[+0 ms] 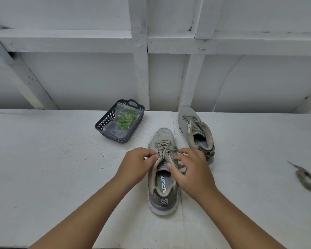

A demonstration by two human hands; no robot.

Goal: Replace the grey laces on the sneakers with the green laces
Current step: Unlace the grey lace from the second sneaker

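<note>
So, counting left to right: one dark basket (115, 123) sitting on the white desk (43, 168), holding one clear bag of green laces (125, 120). Two grey sneakers: the near sneaker (162, 177) still laced, the far sneaker (196, 130) looking unlaced. One loose grey lace (308, 179) lying at the far right. Two hands working the near sneaker's grey laces (164, 147): left hand (136, 165) pinching at the left eyelets, right hand (190, 169) curling fingers around the lace on the right.
</note>
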